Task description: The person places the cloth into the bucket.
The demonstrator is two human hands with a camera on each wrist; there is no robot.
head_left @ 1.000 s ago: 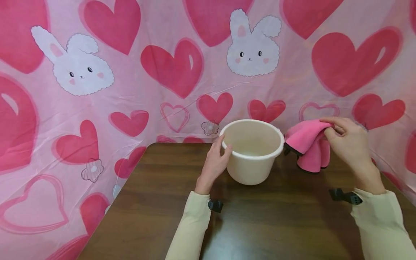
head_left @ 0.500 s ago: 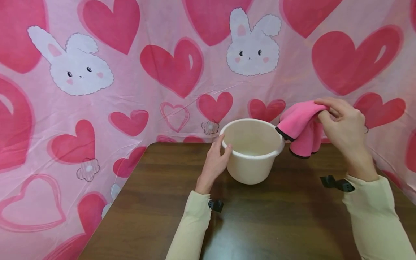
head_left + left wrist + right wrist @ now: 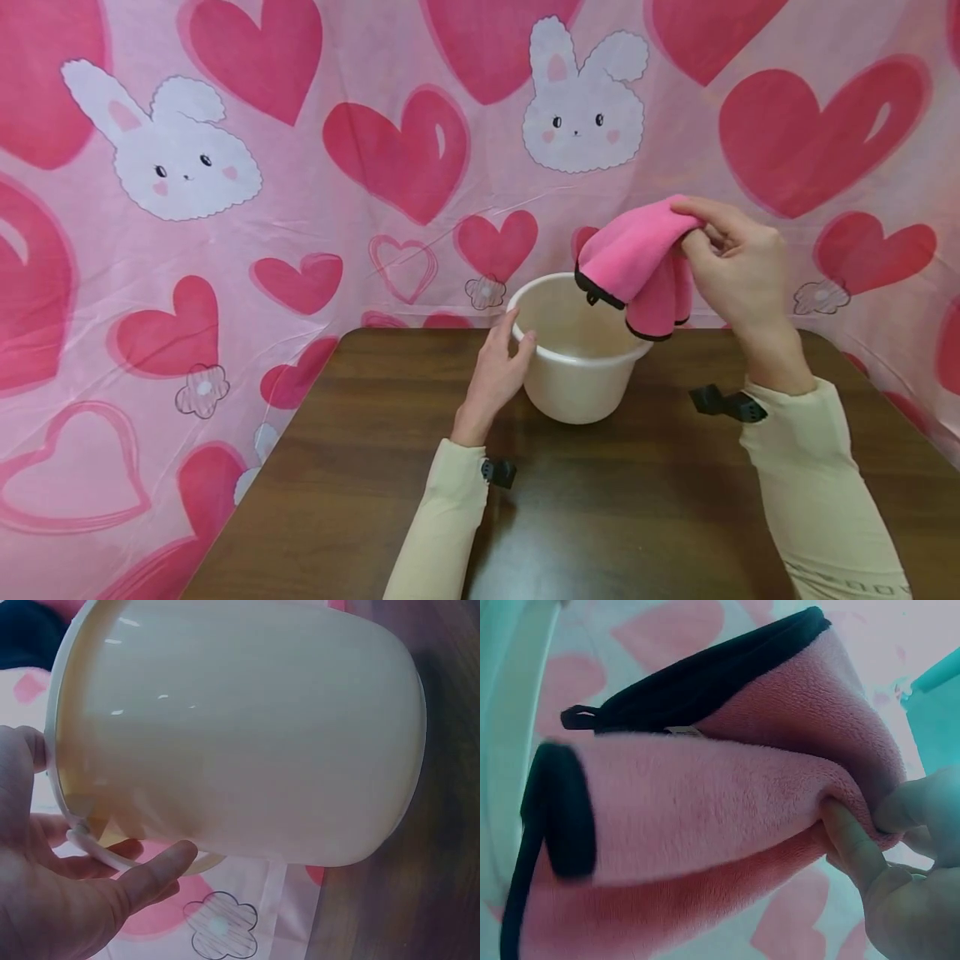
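Observation:
A cream-white plastic bucket [image 3: 577, 392] stands upright on the table, its mouth facing up. My left hand [image 3: 495, 371] grips its left rim; in the left wrist view a curved white handle [image 3: 105, 855] shows by the fingers. Above the bucket's right side hangs a pink plush towel [image 3: 637, 250] with black edging. My right hand [image 3: 738, 262] pinches the towel at its top between thumb and fingers, and the folds drape down to the left, overlapping the rim in the head view. Up close in the right wrist view, the towel [image 3: 667, 795] has a small black hanging loop [image 3: 579, 717].
The dark brown wooden table [image 3: 360, 483] carries the bucket near its back edge. Behind and to the left hangs a pink curtain [image 3: 420, 275] printed with hearts and rabbits. Each sleeve cuff has a black wrist camera [image 3: 497, 472] beside it.
My right hand has raised the towel and carried it left, from beside the bucket to above its right rim. The left hand and the bucket have stayed in place.

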